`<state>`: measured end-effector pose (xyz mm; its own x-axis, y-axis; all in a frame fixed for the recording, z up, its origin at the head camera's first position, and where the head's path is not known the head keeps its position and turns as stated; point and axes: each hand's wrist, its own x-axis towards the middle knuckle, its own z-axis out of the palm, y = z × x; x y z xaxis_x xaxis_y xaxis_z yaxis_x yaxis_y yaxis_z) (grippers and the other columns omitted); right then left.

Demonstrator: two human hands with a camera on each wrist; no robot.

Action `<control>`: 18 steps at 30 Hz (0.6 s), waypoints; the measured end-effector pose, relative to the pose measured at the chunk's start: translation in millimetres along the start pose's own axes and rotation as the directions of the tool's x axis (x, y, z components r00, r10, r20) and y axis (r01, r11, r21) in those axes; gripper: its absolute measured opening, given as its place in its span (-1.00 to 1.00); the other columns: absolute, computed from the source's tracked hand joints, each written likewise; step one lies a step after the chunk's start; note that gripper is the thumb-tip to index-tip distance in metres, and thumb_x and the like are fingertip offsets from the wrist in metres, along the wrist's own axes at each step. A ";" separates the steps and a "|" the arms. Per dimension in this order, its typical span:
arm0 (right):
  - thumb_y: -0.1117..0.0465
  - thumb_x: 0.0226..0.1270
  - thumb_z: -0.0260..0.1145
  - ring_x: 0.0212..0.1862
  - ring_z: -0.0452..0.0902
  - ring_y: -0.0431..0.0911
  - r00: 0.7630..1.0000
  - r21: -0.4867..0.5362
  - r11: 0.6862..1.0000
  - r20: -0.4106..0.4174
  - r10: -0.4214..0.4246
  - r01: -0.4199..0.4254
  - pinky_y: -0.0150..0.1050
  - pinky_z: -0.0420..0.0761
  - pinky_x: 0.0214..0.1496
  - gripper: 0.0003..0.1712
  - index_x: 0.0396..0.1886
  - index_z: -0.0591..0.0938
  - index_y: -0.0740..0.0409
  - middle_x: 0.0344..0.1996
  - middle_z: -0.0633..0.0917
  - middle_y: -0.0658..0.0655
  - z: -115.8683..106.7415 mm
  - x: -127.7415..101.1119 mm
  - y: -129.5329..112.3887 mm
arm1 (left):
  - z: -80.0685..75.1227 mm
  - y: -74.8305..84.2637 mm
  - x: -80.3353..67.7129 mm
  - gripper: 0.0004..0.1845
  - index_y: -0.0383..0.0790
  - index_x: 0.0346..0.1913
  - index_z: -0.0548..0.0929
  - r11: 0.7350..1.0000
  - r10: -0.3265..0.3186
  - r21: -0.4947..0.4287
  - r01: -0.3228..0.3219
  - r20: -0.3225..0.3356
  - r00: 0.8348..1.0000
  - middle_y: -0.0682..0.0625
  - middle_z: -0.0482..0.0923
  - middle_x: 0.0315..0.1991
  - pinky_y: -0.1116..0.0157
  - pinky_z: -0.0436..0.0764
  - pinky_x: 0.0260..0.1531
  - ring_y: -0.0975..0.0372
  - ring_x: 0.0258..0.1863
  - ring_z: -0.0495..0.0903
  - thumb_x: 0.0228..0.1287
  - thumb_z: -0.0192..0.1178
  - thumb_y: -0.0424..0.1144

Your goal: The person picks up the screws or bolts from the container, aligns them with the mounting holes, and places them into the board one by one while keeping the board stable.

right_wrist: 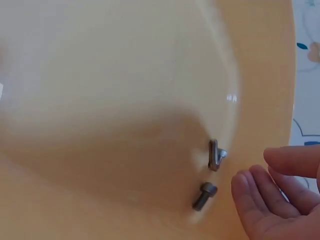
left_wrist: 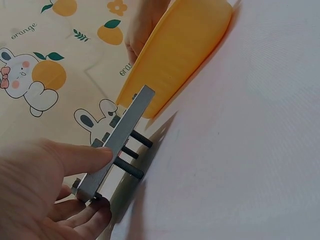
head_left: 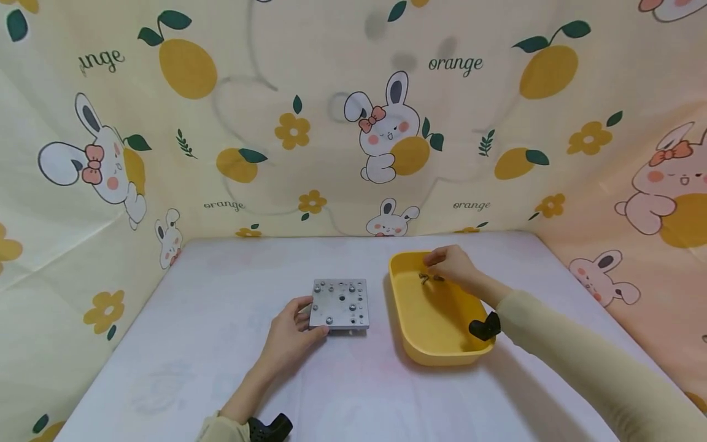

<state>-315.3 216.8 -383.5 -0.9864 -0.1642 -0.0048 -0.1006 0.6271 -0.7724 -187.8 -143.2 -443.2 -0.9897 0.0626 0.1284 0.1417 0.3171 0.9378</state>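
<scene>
My left hand grips a square metal plate by its left edge, thumb on the near side. Socket-head screws stand in several of its holes, and in the left wrist view threaded shanks stick out underneath, over the white table. My right hand hovers inside the far end of a yellow bin, fingers loosely bent and thumb apart, with nothing between them. Just beside the fingertips, a dark socket-head screw and a small metal piece lie on the bin floor.
The bin stands on the white tabletop, right of the plate. Behind and at both sides hangs a cloth printed with rabbits and oranges. Black wrist cameras sit on both wrists, the right one overlapping the bin's right rim.
</scene>
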 end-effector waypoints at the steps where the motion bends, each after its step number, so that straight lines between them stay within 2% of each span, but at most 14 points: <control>1: 0.46 0.21 0.33 -0.24 0.61 -0.06 1.000 0.014 1.000 0.000 0.002 -0.002 -0.24 0.68 -0.17 -0.69 -0.05 0.64 0.53 -0.11 0.68 0.41 1.1 1.0 0.9 | -0.1 -0.3 0.3 -0.25 -0.38 0.32 0.36 1.000 0.001 0.000 -0.001 0.000 1.000 -0.31 0.53 0.12 0.26 0.65 -0.05 -0.04 0.04 0.61 0.08 0.47 -0.39; 5: 0.50 0.19 0.32 -0.29 0.61 -0.09 1.000 0.054 0.998 -0.010 0.018 -0.017 -0.18 0.70 -0.18 -0.70 -0.06 0.63 0.55 -0.14 0.69 0.42 4.5 4.3 5.8 | -0.1 -1.6 1.3 -0.25 -0.38 0.32 0.36 1.000 -0.004 -0.003 0.004 0.002 1.000 -0.31 0.53 0.12 0.27 0.65 -0.05 -0.03 0.04 0.62 0.08 0.47 -0.38; 9: 0.52 0.13 0.32 -0.35 0.59 -0.11 1.000 0.020 1.000 0.009 0.015 -0.015 -0.34 0.63 -0.35 -0.71 -0.10 0.64 0.54 -0.19 0.71 0.39 8.3 6.6 9.9 | -0.3 -1.8 2.0 -0.25 -0.39 0.32 0.36 1.000 0.000 -0.002 0.000 0.002 1.000 -0.32 0.54 0.11 0.26 0.66 -0.06 -0.03 0.04 0.62 0.08 0.47 -0.37; 12: 0.55 0.07 0.31 -0.36 0.58 -0.11 0.999 0.011 1.000 0.032 0.015 -0.015 -0.37 0.58 -0.41 -0.69 -0.12 0.65 0.52 -0.21 0.72 0.37 11.5 8.0 13.0 | -0.6 -1.8 2.4 -0.25 -0.39 0.32 0.36 1.000 0.002 0.003 -0.002 0.001 1.000 -0.32 0.54 0.11 0.26 0.66 -0.06 -0.03 0.03 0.62 0.08 0.48 -0.36; 18: 0.58 0.09 0.32 -0.36 0.62 -0.06 0.996 0.107 0.992 0.064 0.066 -0.072 -0.26 0.67 -0.32 -0.70 -0.12 0.64 0.53 -0.21 0.72 0.37 16.7 8.4 16.6 | -0.4 -1.7 1.0 -0.25 -0.39 0.32 0.36 1.000 -0.010 0.014 0.010 0.000 1.000 -0.32 0.53 0.12 0.24 0.65 -0.04 -0.04 0.04 0.61 0.08 0.48 -0.35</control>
<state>-323.1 213.1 -407.0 -0.9806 -0.1710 -0.0959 -0.0148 0.5525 -0.8334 -189.0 -144.0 -444.5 -0.9911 0.0596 0.1194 0.1324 0.3308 0.9344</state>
